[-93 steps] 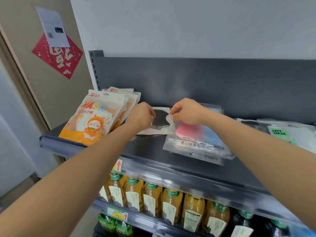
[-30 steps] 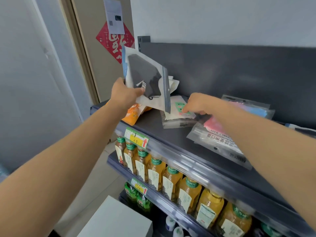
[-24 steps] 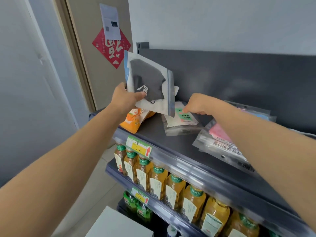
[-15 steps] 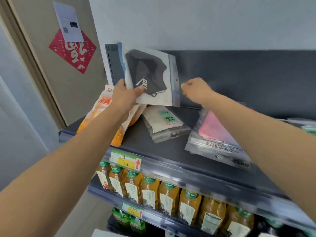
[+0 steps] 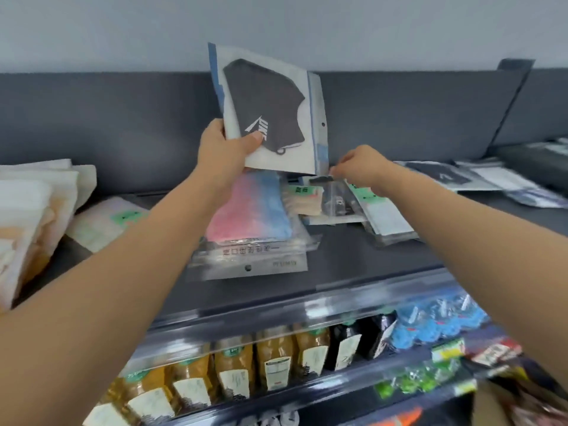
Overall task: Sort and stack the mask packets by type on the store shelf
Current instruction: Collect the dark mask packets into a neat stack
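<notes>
over dark shelf (image 5: 353,256), left hand (image 5: 226,149) raised, gripping black mask packet (image 5: 270,112); right hand (image 5: 359,164) seemingly pinching another packet (image 5: 335,201).

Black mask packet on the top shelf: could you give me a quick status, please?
Left hand holds black mask packet upright above shelf. Right hand pinching a dark packet in the pile. Nothing blocking.

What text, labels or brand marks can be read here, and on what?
"UKE", white, with a slanted mark: black mask packet held up in the left hand.
Line of Chinese characters on the pink and blue mask packet: upside down, blurred.
Green labels on the shelf packets: unreadable.
Bottle labels: too blurred.
</notes>
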